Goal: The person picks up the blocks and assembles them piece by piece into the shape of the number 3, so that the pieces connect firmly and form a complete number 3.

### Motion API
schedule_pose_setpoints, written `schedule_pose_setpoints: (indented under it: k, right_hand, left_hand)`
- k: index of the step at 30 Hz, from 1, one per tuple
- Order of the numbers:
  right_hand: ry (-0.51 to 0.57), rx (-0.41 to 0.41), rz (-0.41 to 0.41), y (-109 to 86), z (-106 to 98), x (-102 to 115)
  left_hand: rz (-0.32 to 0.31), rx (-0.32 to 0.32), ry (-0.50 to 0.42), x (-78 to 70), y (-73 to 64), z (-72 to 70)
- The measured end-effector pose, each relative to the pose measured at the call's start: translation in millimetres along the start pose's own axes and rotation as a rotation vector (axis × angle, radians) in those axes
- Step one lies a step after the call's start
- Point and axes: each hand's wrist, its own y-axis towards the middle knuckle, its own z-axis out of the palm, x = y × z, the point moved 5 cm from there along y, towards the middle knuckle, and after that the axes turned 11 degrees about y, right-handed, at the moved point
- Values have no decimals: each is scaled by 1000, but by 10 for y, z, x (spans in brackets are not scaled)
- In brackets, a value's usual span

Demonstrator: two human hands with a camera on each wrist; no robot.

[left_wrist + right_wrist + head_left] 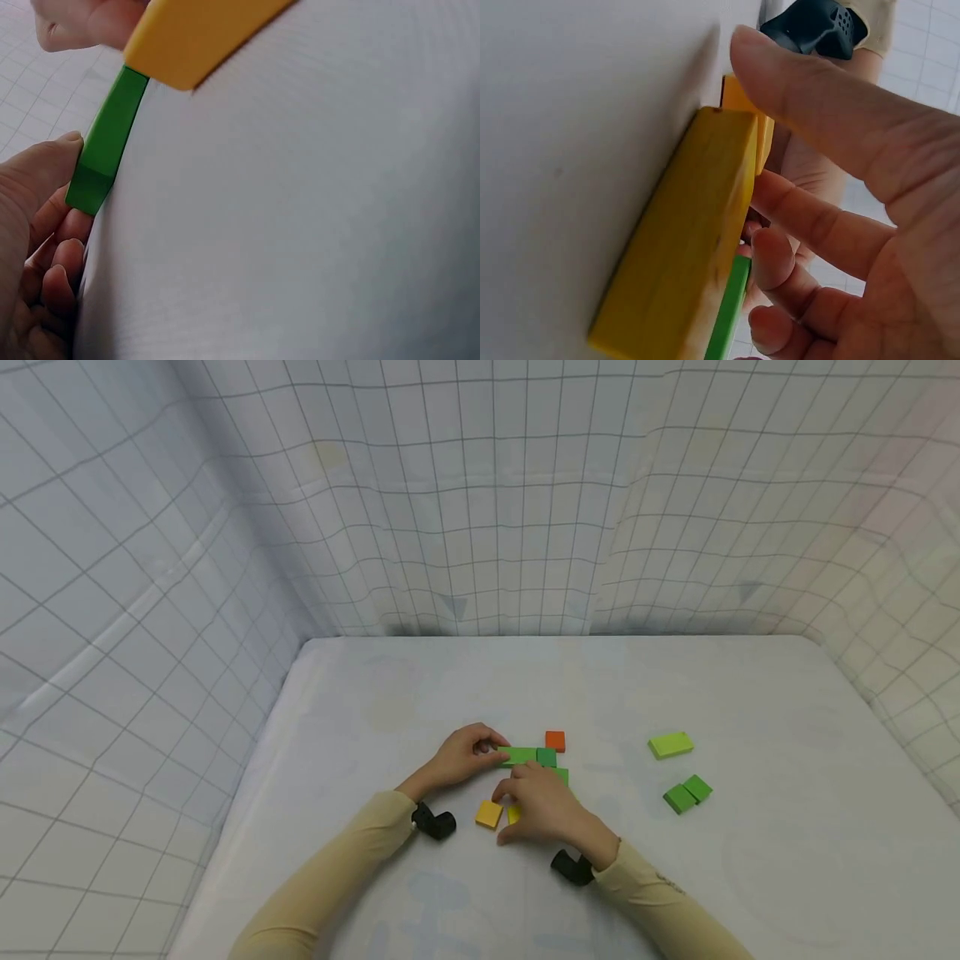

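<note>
In the head view my left hand (465,758) pinches the left end of a long green block (519,757), thumb on one side and fingers on the other. The left wrist view shows the same green block (111,135) between the thumb and fingers. My right hand (546,806) is over a yellow block (513,814), hiding much of it. Its thumb and index finger are spread apart near a small orange block (489,815). The right wrist view shows the long yellow block (679,232) beside that hand, with no clear pinch on it.
A dark green block (546,757) adjoins the long green one, and a red block (555,741) lies just behind. Another green block (561,775) shows past the right hand. Farther right lie a lime block (671,745) and two small green blocks (680,798) on the white table (390,685).
</note>
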Motion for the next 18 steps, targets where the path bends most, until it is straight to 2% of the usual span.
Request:
schedule_pose_setpoints:
  k: [18]
  right_hand:
    - [-31,-74,-30,-47,-34,-50]
  left_hand:
    - [-28,9,1,23,14,7]
